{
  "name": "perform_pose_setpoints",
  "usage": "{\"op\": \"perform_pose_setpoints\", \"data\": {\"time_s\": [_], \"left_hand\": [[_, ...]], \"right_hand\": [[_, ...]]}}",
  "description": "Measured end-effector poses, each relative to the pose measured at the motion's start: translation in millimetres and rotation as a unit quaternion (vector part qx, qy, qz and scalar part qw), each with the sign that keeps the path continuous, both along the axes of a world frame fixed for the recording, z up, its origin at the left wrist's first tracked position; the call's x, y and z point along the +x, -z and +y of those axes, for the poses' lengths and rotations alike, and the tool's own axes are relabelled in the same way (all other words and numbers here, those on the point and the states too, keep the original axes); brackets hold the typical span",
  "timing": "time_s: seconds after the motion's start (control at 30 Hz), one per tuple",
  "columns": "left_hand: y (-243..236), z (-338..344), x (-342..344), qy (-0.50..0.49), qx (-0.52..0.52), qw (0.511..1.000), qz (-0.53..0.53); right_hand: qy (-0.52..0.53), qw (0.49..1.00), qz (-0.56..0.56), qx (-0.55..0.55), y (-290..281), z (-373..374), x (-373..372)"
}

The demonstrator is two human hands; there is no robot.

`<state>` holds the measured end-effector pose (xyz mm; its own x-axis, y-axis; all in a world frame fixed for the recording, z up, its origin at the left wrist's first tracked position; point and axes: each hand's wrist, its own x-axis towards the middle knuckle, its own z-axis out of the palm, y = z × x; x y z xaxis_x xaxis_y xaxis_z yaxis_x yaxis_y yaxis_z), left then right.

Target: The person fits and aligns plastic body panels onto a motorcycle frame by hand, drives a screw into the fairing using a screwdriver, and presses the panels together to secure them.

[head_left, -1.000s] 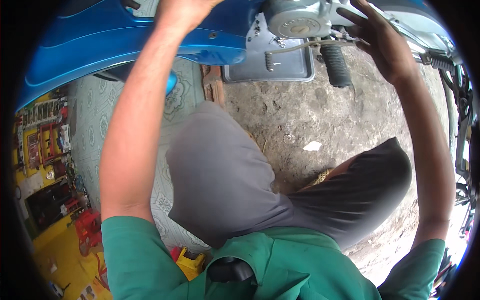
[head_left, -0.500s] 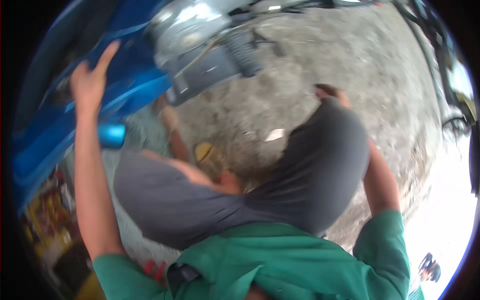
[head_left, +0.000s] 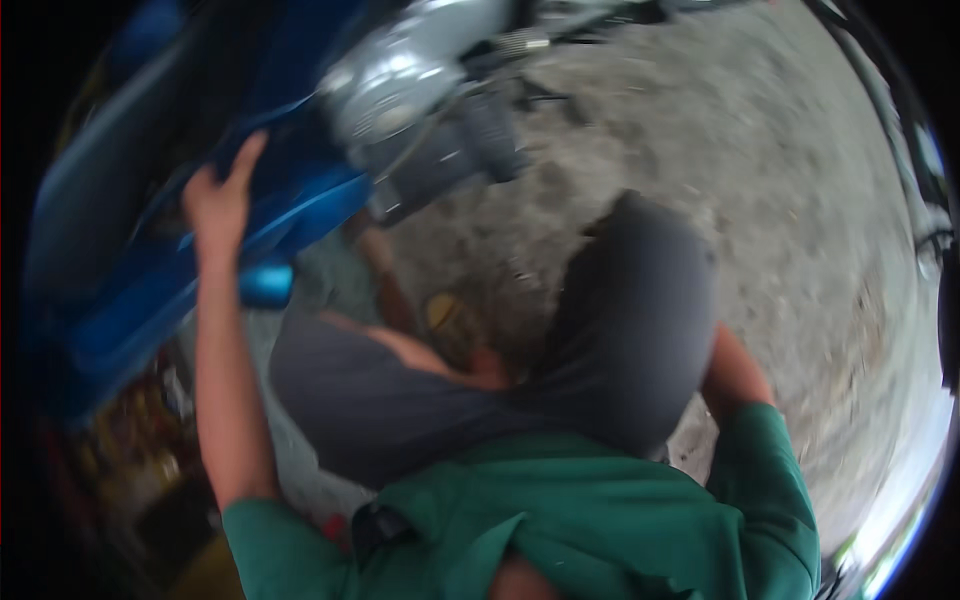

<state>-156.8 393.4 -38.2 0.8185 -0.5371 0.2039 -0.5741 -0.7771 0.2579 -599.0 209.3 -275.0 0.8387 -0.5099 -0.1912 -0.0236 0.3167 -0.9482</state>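
Note:
Upper left, the blue body panel (head_left: pixel 300 205) of a motorbike slants across the view, with its silver engine (head_left: pixel 410 85) beside it. My left hand (head_left: pixel 218 205) is on this panel, its fingers curled over the edge and the thumb stretched out along it. Blur softens the fingertips. Under the panel, close to my left forearm, a short shiny blue cylinder (head_left: pixel 267 287) sticks out. My right forearm (head_left: pixel 735 370) passes behind my raised right knee (head_left: pixel 650 290), which hides the right hand.
A grey rough floor (head_left: pixel 800 200) stretches right of the motorbike. A small yellow thing (head_left: pixel 441 311) lies between my legs. Cluttered items (head_left: pixel 140 430) sit at lower left. Dark frame parts (head_left: pixel 890 100), perhaps of another vehicle, line the right rim.
The view has shifted, so the motorbike and my left hand appear lower and farther right. The left hand keeps its place on the panel. My right hand has gone out of sight behind the knee.

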Motion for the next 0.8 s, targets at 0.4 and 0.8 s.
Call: {"op": "perform_pose_setpoints", "data": {"time_s": [0.4, 0.8], "left_hand": [[-9, 16, -8, 0.058, -0.084, 0.995, 0.019], [-11, 27, 9, 0.051, 0.015, 0.998, 0.027]], "right_hand": [[-0.25, 0.819, 0.254, -0.451, -80, -117, 87], [-0.54, 0.667, 0.21, -0.468, -230, -14, 128]]}}
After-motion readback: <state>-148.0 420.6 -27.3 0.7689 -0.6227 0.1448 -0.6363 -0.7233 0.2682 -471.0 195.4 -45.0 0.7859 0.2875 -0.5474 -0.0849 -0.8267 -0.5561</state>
